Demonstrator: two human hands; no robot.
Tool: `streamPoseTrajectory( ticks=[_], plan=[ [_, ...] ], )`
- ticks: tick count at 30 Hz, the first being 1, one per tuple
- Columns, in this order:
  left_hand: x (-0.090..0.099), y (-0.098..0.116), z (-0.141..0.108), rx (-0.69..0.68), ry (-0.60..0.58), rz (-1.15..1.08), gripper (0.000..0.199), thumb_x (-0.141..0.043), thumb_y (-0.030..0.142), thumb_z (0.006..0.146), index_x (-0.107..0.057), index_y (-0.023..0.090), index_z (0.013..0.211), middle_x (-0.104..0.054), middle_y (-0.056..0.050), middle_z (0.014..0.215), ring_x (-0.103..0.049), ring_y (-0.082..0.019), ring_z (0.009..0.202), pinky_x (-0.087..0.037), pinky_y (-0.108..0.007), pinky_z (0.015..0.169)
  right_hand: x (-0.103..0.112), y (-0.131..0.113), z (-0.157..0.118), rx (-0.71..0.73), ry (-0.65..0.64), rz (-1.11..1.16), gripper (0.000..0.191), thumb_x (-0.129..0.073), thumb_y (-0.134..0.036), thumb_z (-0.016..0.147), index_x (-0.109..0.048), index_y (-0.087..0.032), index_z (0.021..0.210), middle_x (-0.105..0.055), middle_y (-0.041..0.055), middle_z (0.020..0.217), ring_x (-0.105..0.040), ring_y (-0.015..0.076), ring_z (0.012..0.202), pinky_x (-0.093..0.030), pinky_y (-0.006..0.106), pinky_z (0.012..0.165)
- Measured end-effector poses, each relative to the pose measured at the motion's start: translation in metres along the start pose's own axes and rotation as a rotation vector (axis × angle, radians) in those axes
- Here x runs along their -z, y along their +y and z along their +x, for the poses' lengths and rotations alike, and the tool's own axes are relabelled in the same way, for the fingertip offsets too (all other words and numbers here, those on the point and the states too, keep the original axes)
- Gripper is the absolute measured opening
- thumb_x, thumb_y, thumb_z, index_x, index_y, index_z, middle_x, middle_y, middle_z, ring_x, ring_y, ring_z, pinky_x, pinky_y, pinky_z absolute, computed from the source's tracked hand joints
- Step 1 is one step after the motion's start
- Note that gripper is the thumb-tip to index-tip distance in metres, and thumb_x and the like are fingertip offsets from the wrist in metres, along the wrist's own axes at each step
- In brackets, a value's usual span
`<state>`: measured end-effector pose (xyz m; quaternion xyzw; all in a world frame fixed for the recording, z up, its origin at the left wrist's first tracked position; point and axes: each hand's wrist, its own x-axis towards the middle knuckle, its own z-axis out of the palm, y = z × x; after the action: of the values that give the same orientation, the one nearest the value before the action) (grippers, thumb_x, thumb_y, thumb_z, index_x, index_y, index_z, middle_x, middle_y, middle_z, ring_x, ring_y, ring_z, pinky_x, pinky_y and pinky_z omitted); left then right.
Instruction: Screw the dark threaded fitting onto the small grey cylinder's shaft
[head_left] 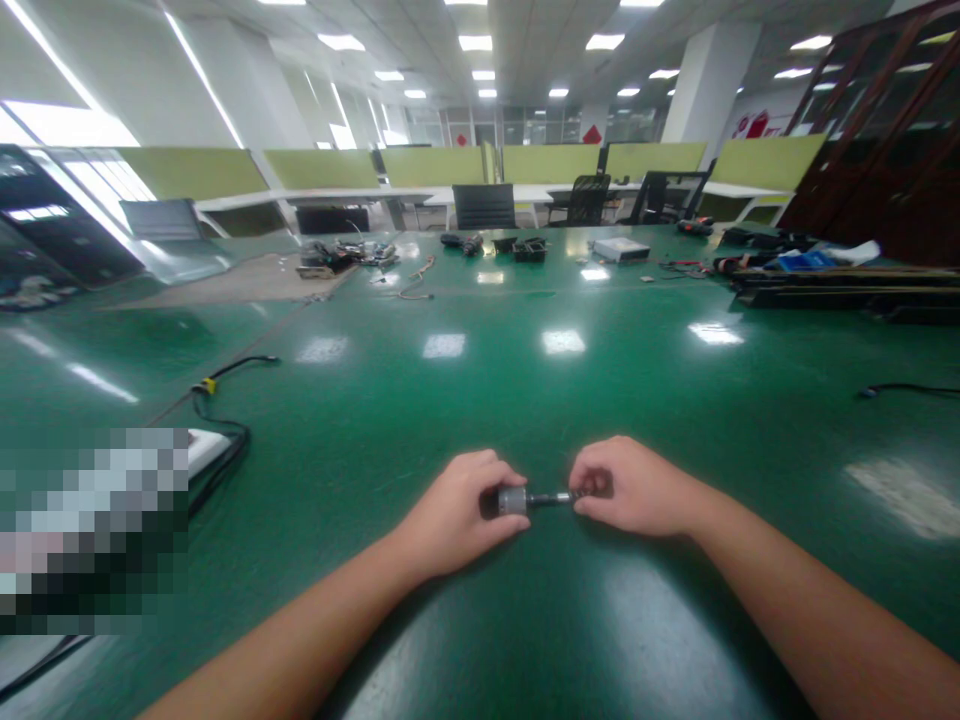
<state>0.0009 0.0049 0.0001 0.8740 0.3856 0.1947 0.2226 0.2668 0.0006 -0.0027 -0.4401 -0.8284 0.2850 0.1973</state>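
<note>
Low in the middle of the head view, my left hand (466, 512) grips a short grey metal cylinder (513, 500) between thumb and fingers. From the cylinder a thin dark shaft with a brighter tip (551, 499) points right, looking like a drill chuck or a similar tool part; its exact kind is unclear. My right hand (630, 487) is closed in a pinch at the shaft's right end, the fingers curled. Whether a separate small piece sits between those fingertips is hidden. Both hands are just above or on the green table (480, 400).
A black cable with a yellow tie (206, 386) lies at left, beside a pixelated area. Farther back are loose electronic parts (341, 257), a silver box (620, 249) and a pile of dark strips (840, 288). Another black cable (911, 388) lies at right.
</note>
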Motion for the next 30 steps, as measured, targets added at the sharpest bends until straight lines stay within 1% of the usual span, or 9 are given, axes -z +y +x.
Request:
streamPoseTrajectory(
  ticks=[3, 6, 9, 14, 19, 30],
  plan=[
    [0.0, 0.001, 0.002, -0.007, 0.004, 0.007, 0.024, -0.079, 0.029, 0.079, -0.069, 0.02, 0.098, -0.066, -0.003, 0.09, -0.061, -0.021, 0.087, -0.044, -0.033, 0.081, -0.014, -0.008, 0.006, 0.05, 0.038, -0.001, 0.005, -0.074, -0.021, 0.08, -0.072, -0.02, 0.085, -0.067, -0.0021, 0.073, -0.058, 0.0122, 0.064, -0.042, 0.025, 0.063],
    [-0.001, 0.001, 0.003, -0.028, 0.007, 0.014, 0.021, -0.078, 0.031, 0.08, -0.07, 0.021, 0.097, -0.066, -0.003, 0.088, -0.061, -0.021, 0.086, -0.043, -0.032, 0.08, -0.029, -0.016, 0.013, 0.114, 0.124, -0.076, 0.005, -0.074, -0.024, 0.084, -0.072, -0.021, 0.088, -0.07, 0.0002, 0.082, -0.061, 0.0163, 0.079, -0.041, 0.031, 0.077],
    [-0.002, 0.001, 0.004, -0.036, 0.012, 0.017, 0.021, -0.077, 0.031, 0.081, -0.07, 0.021, 0.098, -0.067, -0.003, 0.089, -0.061, -0.021, 0.086, -0.043, -0.032, 0.081, -0.036, -0.02, 0.016, 0.13, 0.132, -0.085, 0.008, -0.073, -0.024, 0.084, -0.072, -0.021, 0.091, -0.071, 0.0018, 0.088, -0.061, 0.0183, 0.086, -0.04, 0.032, 0.08],
    [-0.002, -0.001, 0.004, -0.021, 0.009, 0.021, 0.023, -0.078, 0.03, 0.08, -0.07, 0.021, 0.1, -0.068, -0.003, 0.092, -0.061, -0.021, 0.087, -0.042, -0.032, 0.081, -0.037, -0.018, 0.015, 0.107, 0.161, -0.071, 0.017, -0.074, -0.02, 0.079, -0.07, -0.021, 0.095, -0.07, 0.001, 0.089, -0.061, 0.0186, 0.087, -0.04, 0.032, 0.08],
    [-0.002, -0.001, 0.004, -0.036, -0.001, 0.017, 0.022, -0.078, 0.03, 0.081, -0.07, 0.021, 0.099, -0.068, -0.002, 0.091, -0.061, -0.02, 0.086, -0.042, -0.032, 0.081, -0.036, -0.018, 0.015, 0.12, 0.148, -0.044, 0.01, -0.072, -0.018, 0.081, -0.069, -0.021, 0.09, -0.069, -0.0006, 0.085, -0.06, 0.0161, 0.08, -0.04, 0.03, 0.077],
    [-0.001, 0.0, 0.004, -0.038, 0.004, 0.027, 0.021, -0.078, 0.029, 0.08, -0.069, 0.021, 0.097, -0.067, -0.002, 0.09, -0.061, -0.02, 0.086, -0.042, -0.032, 0.08, -0.033, -0.017, 0.013, 0.146, 0.134, -0.043, 0.007, -0.072, -0.018, 0.083, -0.07, -0.021, 0.089, -0.069, -0.0001, 0.084, -0.06, 0.0162, 0.08, -0.04, 0.03, 0.077]
  ],
)
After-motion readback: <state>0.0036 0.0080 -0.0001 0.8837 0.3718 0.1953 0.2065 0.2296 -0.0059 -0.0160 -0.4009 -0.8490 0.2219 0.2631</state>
